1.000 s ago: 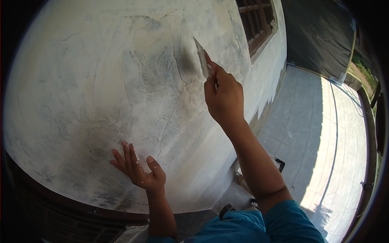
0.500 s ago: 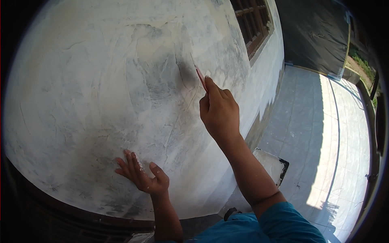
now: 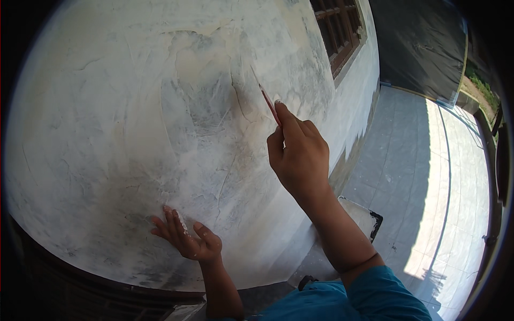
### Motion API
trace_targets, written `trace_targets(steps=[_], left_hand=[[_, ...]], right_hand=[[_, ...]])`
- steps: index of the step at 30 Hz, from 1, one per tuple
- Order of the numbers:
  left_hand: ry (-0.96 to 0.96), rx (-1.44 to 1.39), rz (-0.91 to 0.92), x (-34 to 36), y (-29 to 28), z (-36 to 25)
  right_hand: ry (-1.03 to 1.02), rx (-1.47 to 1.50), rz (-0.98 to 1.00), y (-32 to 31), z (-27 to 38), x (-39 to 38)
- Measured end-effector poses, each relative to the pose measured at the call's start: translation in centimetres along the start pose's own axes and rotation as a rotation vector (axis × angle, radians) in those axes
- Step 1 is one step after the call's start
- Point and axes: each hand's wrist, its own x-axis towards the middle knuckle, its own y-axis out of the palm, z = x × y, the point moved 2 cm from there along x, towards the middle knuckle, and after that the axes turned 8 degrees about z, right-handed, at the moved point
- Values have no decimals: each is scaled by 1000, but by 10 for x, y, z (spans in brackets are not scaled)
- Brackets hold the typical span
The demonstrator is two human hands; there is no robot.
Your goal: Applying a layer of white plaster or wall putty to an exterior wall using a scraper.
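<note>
With fingers [image 3: 292, 123] of the right hand [image 3: 301, 155] bent in snug, grips a thin putty knife [image 3: 271, 108] by its low end, with no gap showing around it. Sticks out past that hand, up and to the left, over the wall [image 3: 134, 144]. Runs its long way on a slant, from low right by the fingers to a fine tip at the top left. Leans toward a rough cream patch [image 3: 203, 64], which lies to the left of the tip. Sits right inside the right hand, well apart from the left hand [image 3: 191, 242].

Looks like a skinny line from here, red down by the fingers and pale up at the tip. Shows almost only its edge, so hard to tell the width of the blade, or any touch against the wall.

Has no tool in the left hand, down low and to the left. Spreads those fingers a little and points them up by the wall, with white smears on the skin.

Shows white and cream all over the wall, with dark grey smudges and thin raised lines. Has a brown window [image 3: 338, 37] up to the right of the knife, and a flat white panel with a black corner [image 3: 358, 211] beside the right forearm [image 3: 340, 235].
</note>
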Motion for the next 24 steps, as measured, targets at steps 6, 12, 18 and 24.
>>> trace_targets(steps=[6, 12, 18, 24], left_hand=[[-24, -7, -3, -2, 6, -7], [-30, 44, 21, -2, -2, -2], [-8, 48, 19, -3, 9, -6], [-3, 91, 33, -1, 5, -4]], right_hand=[[-335, -306, 152, 63, 25, -24], [-215, 73, 307, 13, 17, -55], [-117, -210, 132, 54, -34, -5], [-246, -29, 338, 42, 11, -93]])
